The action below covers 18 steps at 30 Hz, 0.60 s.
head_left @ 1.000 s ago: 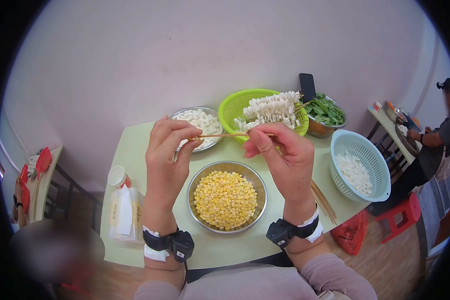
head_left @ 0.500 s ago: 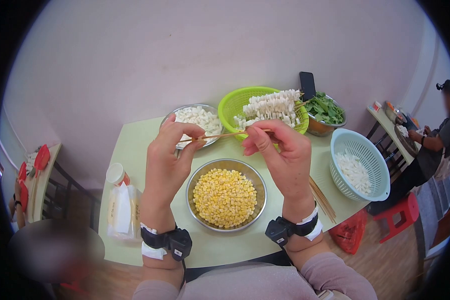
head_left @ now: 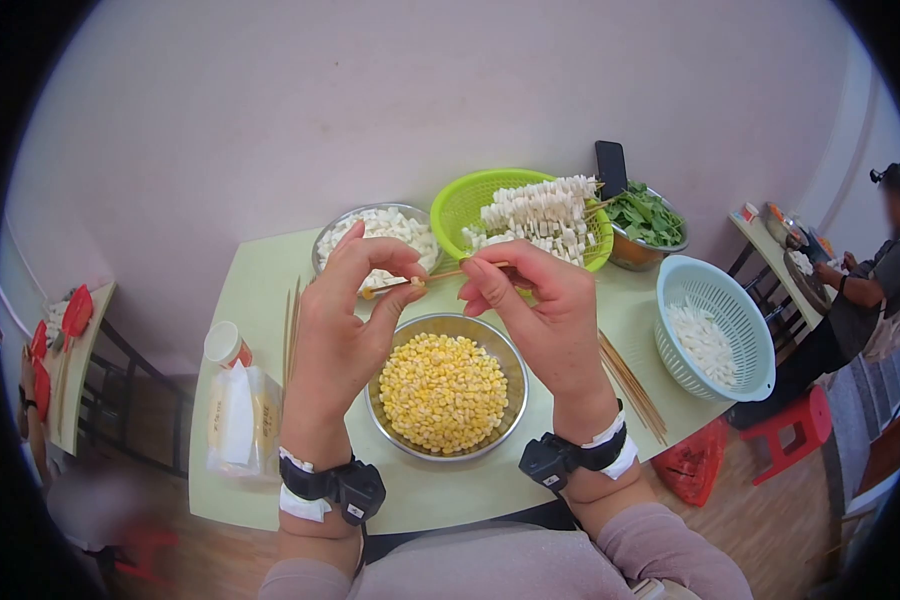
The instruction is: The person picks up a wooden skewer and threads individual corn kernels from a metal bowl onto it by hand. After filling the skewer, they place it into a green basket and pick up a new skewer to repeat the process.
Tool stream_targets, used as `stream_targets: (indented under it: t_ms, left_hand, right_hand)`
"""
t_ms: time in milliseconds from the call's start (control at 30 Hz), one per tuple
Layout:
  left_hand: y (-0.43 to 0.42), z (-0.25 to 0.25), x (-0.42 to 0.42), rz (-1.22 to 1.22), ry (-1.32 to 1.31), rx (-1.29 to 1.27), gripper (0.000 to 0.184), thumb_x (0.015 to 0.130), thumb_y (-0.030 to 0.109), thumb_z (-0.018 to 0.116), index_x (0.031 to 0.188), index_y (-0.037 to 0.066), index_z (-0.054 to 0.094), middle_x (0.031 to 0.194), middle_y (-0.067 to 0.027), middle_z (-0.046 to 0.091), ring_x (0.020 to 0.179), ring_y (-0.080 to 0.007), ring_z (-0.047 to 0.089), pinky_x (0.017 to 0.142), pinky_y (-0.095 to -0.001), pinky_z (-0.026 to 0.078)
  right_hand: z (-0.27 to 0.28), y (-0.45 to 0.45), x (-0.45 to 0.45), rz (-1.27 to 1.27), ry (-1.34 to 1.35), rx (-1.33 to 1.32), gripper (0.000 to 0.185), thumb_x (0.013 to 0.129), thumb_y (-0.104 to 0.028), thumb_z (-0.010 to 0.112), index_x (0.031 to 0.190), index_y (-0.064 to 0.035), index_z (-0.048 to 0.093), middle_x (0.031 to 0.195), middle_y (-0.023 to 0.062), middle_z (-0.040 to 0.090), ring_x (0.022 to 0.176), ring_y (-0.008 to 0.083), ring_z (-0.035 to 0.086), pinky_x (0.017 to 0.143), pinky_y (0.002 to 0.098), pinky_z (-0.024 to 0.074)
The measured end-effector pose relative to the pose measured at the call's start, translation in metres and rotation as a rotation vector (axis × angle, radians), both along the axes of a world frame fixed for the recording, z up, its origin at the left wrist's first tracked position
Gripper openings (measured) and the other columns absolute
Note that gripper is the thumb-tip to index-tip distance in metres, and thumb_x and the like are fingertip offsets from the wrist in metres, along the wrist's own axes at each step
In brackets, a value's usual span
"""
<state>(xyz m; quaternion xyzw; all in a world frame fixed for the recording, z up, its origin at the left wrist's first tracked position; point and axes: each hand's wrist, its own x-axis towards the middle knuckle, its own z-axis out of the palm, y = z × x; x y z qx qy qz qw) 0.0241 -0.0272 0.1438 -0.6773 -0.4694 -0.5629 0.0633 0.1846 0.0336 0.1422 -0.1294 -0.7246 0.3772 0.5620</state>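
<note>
Above the steel bowl (head_left: pixel 517 410) of yellow corn kernels (head_left: pixel 442 395), my two hands meet over a thin bamboo skewer (head_left: pixel 445 274). My right hand (head_left: pixel 543 325) pinches the skewer between thumb and fingers. At its other side, my left hand (head_left: pixel 342 320) has thumb and forefinger closed around a small yellow corn kernel (head_left: pixel 417 283). The skewer's left end runs behind those fingers, with another yellowish bit (head_left: pixel 368 293) near its tip. How the pinched kernel sits on the skewer is hard to tell.
Behind stand a plate of white cubes (head_left: pixel 380 222), a green basket (head_left: pixel 450 205) with white-piece skewers, greens (head_left: pixel 645 215) and a phone (head_left: pixel 611 168). Loose skewers (head_left: pixel 633 388) and a blue basket (head_left: pixel 760 345) lie right; tissues (head_left: pixel 245 420) and a cup (head_left: pixel 227 344) left. Other people work at both sides.
My right hand has shifted slightly left, toward my left hand. A corn kernel now shows at my left fingertips. More skewers have come into view beside my left wrist.
</note>
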Motion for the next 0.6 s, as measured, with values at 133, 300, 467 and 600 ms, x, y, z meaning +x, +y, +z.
stream_targets:
  t_ms: [133,300,467,600]
  left_hand:
    - [-0.0004,-0.0008,0.0022,0.010,-0.013,0.022,0.025,0.071,-0.006,0.064,0.091,0.005,0.054,0.076,-0.0016,0.062,0.077,-0.0119,0.061,0.104,-0.0467,0.029]
    - [0.0006,-0.0007,0.0054,0.004,-0.046,0.063,0.021,0.072,-0.005,0.065,0.088,0.004,0.054,0.078,-0.0034,0.060,0.075,-0.0172,0.062,0.098,-0.0441,0.038]
    - [0.0018,-0.0024,0.0075,-0.007,-0.008,0.079,0.021,0.072,-0.005,0.065,0.087,0.004,0.054,0.078,-0.0037,0.059,0.074,-0.0175,0.062,0.097,-0.0444,0.039]
    - [0.0026,-0.0021,0.0084,-0.003,-0.001,0.100,0.021,0.071,-0.004,0.065,0.087,0.004,0.054,0.078,-0.0037,0.059,0.074,-0.0181,0.062,0.097,-0.0452,0.039]
  right_hand:
    - [-0.0010,-0.0003,-0.0006,-0.004,-0.037,-0.024,0.012,0.085,-0.009,0.059,0.088,0.0025,0.060,0.070,0.0065,0.060,0.062,0.0105,0.060,0.054,0.0222,0.0469]
    - [-0.0039,-0.0011,-0.0056,-0.004,-0.081,0.002,0.013,0.086,-0.011,0.058,0.087,0.0017,0.060,0.069,0.0071,0.058,0.060,0.0110,0.056,0.053,0.0236,0.0437]
    - [-0.0046,-0.0014,-0.0088,-0.039,-0.158,0.077,0.015,0.087,-0.014,0.057,0.088,0.0010,0.060,0.069,0.0087,0.057,0.057,0.0143,0.052,0.053,0.0262,0.0414]
    - [-0.0037,-0.0008,-0.0093,-0.041,-0.172,0.075,0.015,0.087,-0.014,0.057,0.087,0.0007,0.060,0.069,0.0094,0.056,0.056,0.0159,0.052,0.052,0.0272,0.0408]
